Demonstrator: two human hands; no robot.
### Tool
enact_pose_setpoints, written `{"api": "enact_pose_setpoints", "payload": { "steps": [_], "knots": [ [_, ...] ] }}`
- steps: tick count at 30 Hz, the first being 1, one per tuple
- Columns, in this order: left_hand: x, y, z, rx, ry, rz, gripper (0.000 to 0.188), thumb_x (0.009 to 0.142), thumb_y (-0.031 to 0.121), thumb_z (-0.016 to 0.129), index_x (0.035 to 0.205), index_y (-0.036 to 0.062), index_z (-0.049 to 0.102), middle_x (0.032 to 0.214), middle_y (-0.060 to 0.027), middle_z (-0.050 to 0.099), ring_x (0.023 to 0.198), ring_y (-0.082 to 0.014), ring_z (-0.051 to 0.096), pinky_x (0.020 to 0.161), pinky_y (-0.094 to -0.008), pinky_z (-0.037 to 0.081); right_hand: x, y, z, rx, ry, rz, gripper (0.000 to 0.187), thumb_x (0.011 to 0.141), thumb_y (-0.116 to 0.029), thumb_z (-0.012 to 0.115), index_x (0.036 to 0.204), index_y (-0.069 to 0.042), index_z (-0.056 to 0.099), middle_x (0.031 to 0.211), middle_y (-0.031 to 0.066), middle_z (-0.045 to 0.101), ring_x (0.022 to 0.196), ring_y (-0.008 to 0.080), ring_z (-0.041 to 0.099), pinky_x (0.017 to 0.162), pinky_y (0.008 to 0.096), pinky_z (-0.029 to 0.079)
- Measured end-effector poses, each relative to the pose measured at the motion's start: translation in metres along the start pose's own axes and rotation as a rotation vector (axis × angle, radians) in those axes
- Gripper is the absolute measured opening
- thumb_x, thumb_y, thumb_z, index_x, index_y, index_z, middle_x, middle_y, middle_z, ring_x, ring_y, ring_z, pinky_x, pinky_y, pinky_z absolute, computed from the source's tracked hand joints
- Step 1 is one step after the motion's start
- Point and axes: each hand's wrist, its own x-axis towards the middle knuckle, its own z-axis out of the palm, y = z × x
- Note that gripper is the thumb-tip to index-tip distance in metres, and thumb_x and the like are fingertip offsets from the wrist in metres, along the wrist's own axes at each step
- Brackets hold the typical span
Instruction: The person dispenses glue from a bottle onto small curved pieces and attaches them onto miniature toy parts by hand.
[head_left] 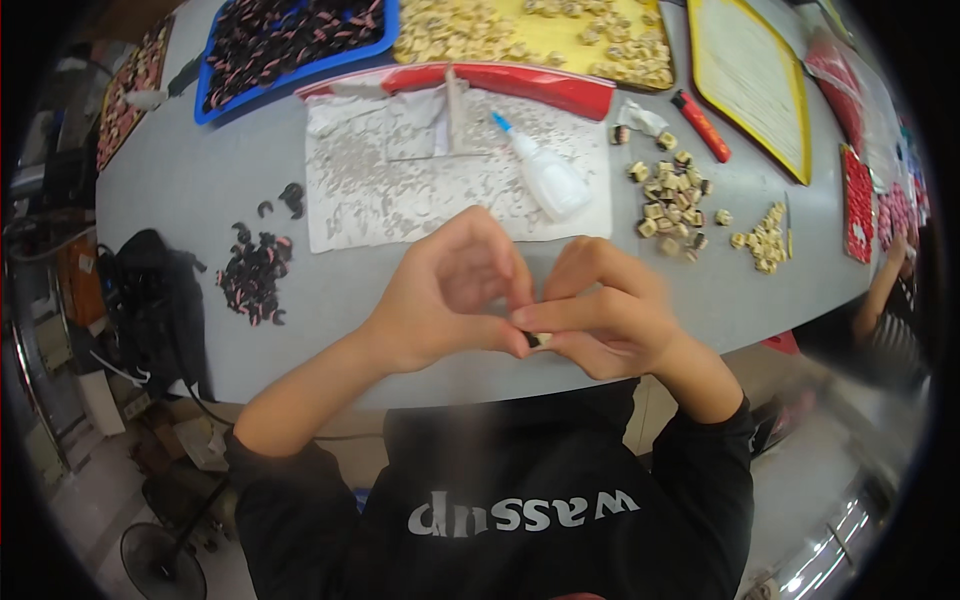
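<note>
Small cream-and-dark piece: it sits between the fingertips of both hands, over the near part of the table. The left hand is curled, thumb and forefinger narrowed against the dark end; the right hand pinches the cream end. Fingers hide most of it. The step looks like pressing or aligning its two parts, and the next move seems to call for a steady, light squeeze that does not tilt them.

At the near left, a fan stands on the floor. The grey table carries a black bag at its left edge and a pile of dark, pink-marked curved pieces. To the right lie banded blocks and smaller cream pieces; another person's arm shows beyond the right edge. Farther off, a white bottle with a blue tip lies on a speckled white sheet. At the far side are a blue tray of dark pieces and a yellow-rimmed tray.
</note>
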Motion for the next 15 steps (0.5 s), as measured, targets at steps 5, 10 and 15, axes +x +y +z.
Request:
{"api": "enact_pose_setpoints", "payload": {
  "steps": [5,10,15],
  "knots": [
    [-0.003,0.002,0.01,0.154,0.126,0.07,0.033,0.083,-0.004,0.066,0.106,0.0041,0.043,0.095,-0.0086,0.058,0.095,-0.0158,0.057,0.082,-0.0319,0.048,0.009,-0.006,-0.02,-0.209,0.042,0.038,0.034,0.065,-0.001,0.078,0.097,-0.003,0.067,0.082,0.0091,0.059,0.072,0.0234,0.059,0.06,0.0304,0.047],
    [-0.007,0.006,0.0,0.447,0.238,0.221,0.013,0.097,0.014,0.048,0.102,0.0033,0.046,0.095,-0.0108,0.061,0.087,-0.0136,0.054,0.082,-0.0292,0.043,0.014,-0.024,-0.064,-0.692,0.116,0.31,0.021,0.076,-0.004,0.071,0.095,0.0,0.064,0.1,0.0133,0.058,0.089,0.0279,0.057,0.076,0.0341,0.048],
    [-0.008,0.002,0.013,0.537,0.256,0.302,0.009,0.094,0.01,0.051,0.099,0.0027,0.049,0.09,-0.0088,0.062,0.084,-0.0137,0.054,0.079,-0.0291,0.044,-0.021,-0.021,-0.077,-0.846,0.171,0.464,0.018,0.083,-0.01,0.067,0.098,0.0,0.064,0.112,0.0131,0.058,0.101,0.0291,0.055,0.087,0.0361,0.045]
  ]
}}
